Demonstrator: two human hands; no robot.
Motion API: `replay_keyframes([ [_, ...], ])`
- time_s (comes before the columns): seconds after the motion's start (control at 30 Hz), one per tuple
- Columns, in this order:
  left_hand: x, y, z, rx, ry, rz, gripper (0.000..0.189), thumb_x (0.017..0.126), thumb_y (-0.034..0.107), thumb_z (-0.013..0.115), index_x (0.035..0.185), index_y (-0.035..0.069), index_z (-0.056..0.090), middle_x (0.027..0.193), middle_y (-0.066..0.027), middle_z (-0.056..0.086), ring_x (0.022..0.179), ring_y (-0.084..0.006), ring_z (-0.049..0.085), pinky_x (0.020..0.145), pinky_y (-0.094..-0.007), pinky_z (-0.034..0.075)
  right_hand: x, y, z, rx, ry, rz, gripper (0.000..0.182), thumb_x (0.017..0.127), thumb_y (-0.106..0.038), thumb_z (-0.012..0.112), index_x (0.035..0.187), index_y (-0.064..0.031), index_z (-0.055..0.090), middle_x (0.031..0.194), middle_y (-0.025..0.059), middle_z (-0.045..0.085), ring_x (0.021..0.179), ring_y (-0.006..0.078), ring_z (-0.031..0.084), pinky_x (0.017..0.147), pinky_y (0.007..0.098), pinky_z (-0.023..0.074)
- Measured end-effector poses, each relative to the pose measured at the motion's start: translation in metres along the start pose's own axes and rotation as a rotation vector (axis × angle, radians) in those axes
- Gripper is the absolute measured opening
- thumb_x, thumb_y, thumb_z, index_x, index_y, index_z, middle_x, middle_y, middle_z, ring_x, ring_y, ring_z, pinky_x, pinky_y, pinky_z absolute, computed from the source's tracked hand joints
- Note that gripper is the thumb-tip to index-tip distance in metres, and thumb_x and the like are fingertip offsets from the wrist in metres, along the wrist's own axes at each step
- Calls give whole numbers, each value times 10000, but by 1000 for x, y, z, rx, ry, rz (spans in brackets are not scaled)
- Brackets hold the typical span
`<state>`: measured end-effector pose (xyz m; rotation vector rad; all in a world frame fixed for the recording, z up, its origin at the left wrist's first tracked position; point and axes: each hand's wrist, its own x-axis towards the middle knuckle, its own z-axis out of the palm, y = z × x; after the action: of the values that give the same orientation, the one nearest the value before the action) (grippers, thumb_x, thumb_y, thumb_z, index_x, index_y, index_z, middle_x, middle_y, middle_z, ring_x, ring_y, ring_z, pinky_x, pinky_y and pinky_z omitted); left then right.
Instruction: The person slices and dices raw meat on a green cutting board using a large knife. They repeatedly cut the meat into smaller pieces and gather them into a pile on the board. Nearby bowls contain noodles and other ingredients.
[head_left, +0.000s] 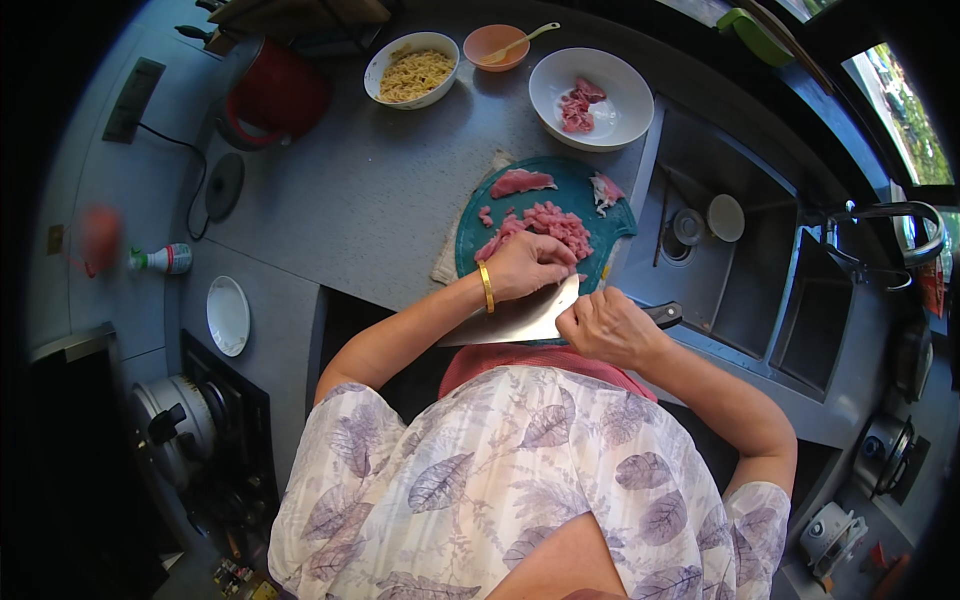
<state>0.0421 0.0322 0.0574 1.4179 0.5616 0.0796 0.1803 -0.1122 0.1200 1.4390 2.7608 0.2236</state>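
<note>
My right hand (609, 324) grips a cleaver (551, 309), its dark handle end showing past my fist. The broad blade lies tilted over the near edge of a round teal cutting board (577, 174). My left hand (525, 266), a gold bangle on its wrist, is beside the blade with fingers bent over the meat. Whether those fingers pinch a piece is hidden. Just beyond them sits a heap of diced raw meat (561, 226). A larger meat piece (523, 182) rests at the board's far side, and a fatty scrap (606, 193) at its far right.
Behind the board stands a white bowl (630, 97) containing raw meat. Further left are an orange bowl (480, 46) with a fork and a bowl of yellow shredded food (415, 77). A sink (739, 270) adjoins on the right. A red kettle (281, 90) stands far left.
</note>
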Motion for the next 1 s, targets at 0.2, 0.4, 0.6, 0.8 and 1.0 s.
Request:
replay_keyframes([
  [0.2, 2, -12, -56, 187, 460, 157, 136, 864, 25, 591, 978, 8, 663, 839, -35, 660, 727, -89, 614, 657, -228, 501, -23, -2, 4, 122, -16, 101, 86, 747, -137, 553, 742, -65, 506, 598, 32, 512, 549, 166, 559, 495, 305, 399],
  [0.4, 2, -34, -82, 568, 626, 218, 139, 848, 81, 587, 937, 25, 678, 845, -97, 671, 757, -190, 622, 731, -301, 477, -50, 7, -1, 265, 20, 363, 134, 763, -138, 611, 735, -79, 493, 637, 69, 527, 557, 236, 566, 513, 347, 433],
  [0.6, -1, -38, -46, 764, 596, 426, 157, 816, 119, 633, 940, 28, 668, 901, -125, 638, 885, -296, 581, 819, -360, 440, -42, 2, 2, 662, 240, 743, 161, 792, -96, 610, 766, -35, 463, 641, 160, 551, 563, 359, 563, 516, 441, 447],
  [0.8, -20, -37, -8, 785, 621, 410, 214, 839, 122, 616, 1035, 38, 635, 937, -129, 624, 908, -309, 565, 813, -369, 442, -27, -4, 2, 738, 119, 799, 161, 837, -112, 581, 793, -33, 449, 643, 191, 561, 594, 386, 575, 525, 471, 442],
  [1.0, -26, -38, -15, 794, 725, 439, 311, 796, 216, 683, 1031, 29, 599, 1011, -134, 615, 914, -306, 566, 822, -372, 429, -24, -7, 9, 685, 72, 737, 137, 846, -110, 561, 843, -35, 446, 653, 188, 574, 594, 379, 586, 527, 467, 460],
])
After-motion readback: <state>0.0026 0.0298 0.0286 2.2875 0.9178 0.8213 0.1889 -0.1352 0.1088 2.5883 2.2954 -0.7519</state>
